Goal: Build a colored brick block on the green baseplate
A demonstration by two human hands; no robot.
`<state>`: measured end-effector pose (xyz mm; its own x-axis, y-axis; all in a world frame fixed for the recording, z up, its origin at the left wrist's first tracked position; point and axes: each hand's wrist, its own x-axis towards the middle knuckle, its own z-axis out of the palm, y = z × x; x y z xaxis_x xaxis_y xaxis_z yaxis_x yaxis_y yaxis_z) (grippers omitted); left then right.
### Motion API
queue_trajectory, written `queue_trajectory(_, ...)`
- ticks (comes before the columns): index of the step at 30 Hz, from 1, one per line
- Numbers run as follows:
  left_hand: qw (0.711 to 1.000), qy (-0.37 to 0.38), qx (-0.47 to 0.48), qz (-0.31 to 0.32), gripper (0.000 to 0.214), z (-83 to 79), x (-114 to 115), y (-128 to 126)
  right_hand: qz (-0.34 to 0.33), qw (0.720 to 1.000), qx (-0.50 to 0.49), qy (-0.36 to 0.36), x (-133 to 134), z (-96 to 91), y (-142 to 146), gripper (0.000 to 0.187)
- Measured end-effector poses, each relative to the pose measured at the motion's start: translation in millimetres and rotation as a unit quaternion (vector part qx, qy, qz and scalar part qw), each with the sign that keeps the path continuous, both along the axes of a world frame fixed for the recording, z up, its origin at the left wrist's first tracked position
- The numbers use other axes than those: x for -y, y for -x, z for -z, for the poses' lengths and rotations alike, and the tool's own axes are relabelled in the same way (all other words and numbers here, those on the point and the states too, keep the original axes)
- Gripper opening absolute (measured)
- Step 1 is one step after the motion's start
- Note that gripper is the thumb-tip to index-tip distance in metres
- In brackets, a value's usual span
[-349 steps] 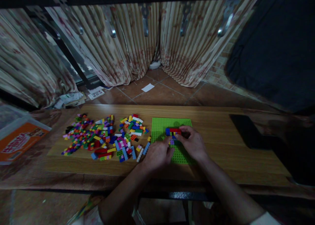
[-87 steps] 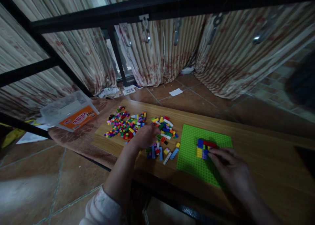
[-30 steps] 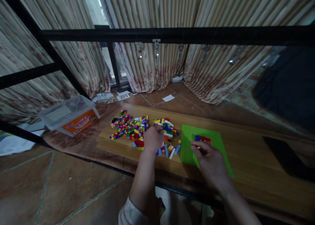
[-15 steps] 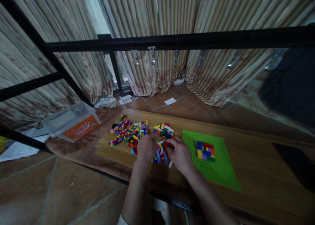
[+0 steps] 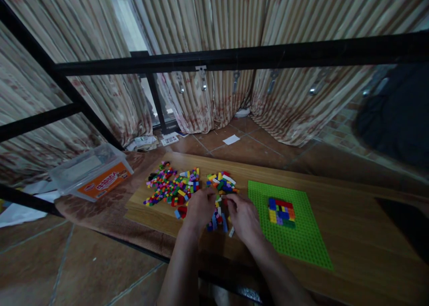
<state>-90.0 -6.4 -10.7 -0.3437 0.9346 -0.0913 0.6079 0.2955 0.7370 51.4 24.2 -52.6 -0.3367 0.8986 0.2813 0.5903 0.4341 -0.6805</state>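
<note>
Left hand: the bare left hand (image 5: 198, 208) is over the loose bricks, fingers bent and partly closed; whether it grips a brick cannot be told.
Right hand: the bare right hand (image 5: 246, 217) faces it from the other side, thumb and forefinger brought near each other; whether a brick sits between them cannot be told.
Bricks between the hands: small multicoloured plastic bricks (image 5: 219, 217), with light blue, pink and dark blue among them, lie on the wood, partly hidden by the fingers.
White bar: a narrow white plastic brick (image 5: 231, 232) lies just beside the right hand.
Far cluster: mixed yellow, white, green and red plastic bricks (image 5: 221, 181) lie beyond the fingertips.
Left pile: a wide scatter of small multicoloured plastic bricks (image 5: 169, 187) spreads left of the left hand.
Baseplate: a square, studded, bright green plastic baseplate (image 5: 301, 241) lies right of the right hand.
Assembly: a compact multicoloured brick block (image 5: 282, 212) sits on the baseplate, apart from both hands.
Support: a long wood-grain worktop (image 5: 351, 225) carries bricks and baseplate.
Container: a clear plastic box with an orange label (image 5: 92, 174) stands left of the worktop.
Background: striped beige curtains (image 5: 217, 24) hang behind a black metal bar (image 5: 234, 59).
</note>
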Motion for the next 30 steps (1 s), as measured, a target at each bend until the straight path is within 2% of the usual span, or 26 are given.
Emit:
queue_trajectory(4, 0.999, -0.040, 0.018, 0.026, 0.026, 4.3, -1.1, 3.0, 0.073, 0.988, -0.112, 0.073, -7.0, -0.2, -9.6, 0.027)
queue_trajectory(8, 0.999, -0.035, 0.029, 0.005, 0.032, 5.7, -2.1, 4.6, 0.090, 0.986, -0.117, 0.083, -10.7, -4.6, -18.5, 0.025)
queue_trajectory(11, 0.999, -0.023, 0.022, 0.001, 0.033, 4.1, -1.9, 4.4, 0.054, 0.991, -0.083, 0.084, -8.0, -9.3, -20.4, 0.023)
queue_trajectory(14, 1.000, -0.016, 0.004, -0.002, 0.031, 1.5, -0.9, 3.0, -0.029, 0.995, -0.044, 0.084, -2.0, -11.5, -15.7, 0.023)
queue_trajectory(17, 1.000, 0.000, -0.022, -0.014, 0.029, -1.5, -0.4, 1.2, -0.085, 0.995, -0.002, 0.047, 3.5, -8.9, -6.7, 0.027)
queue_trajectory(21, 0.999, 0.012, -0.035, -0.013, 0.027, -2.2, -0.8, 1.6, -0.090, 0.995, 0.013, 0.030, 4.1, -2.8, 1.7, 0.028)
queue_trajectory(24, 1.000, -0.009, 0.005, -0.005, 0.028, 2.4, -1.7, 4.4, -0.046, 0.993, -0.076, 0.079, -0.1, -1.6, 0.4, 0.026)
queue_trajectory(26, 0.997, -0.032, 0.064, 0.000, 0.028, 5.9, -2.7, 5.0, -0.002, 0.967, -0.203, 0.152, -3.6, -3.2, -3.3, 0.027)
queue_trajectory(28, 0.987, -0.046, 0.153, 0.000, 0.026, 6.9, -3.6, 2.2, 0.021, 0.908, -0.341, 0.242, -6.4, -6.8, -7.6, 0.033)
queue_trajectory(30, 0.966, -0.044, 0.255, -0.002, 0.024, 4.0, -4.0, -4.1, 0.013, 0.839, -0.445, 0.314, -7.6, -11.5, -11.0, 0.038)
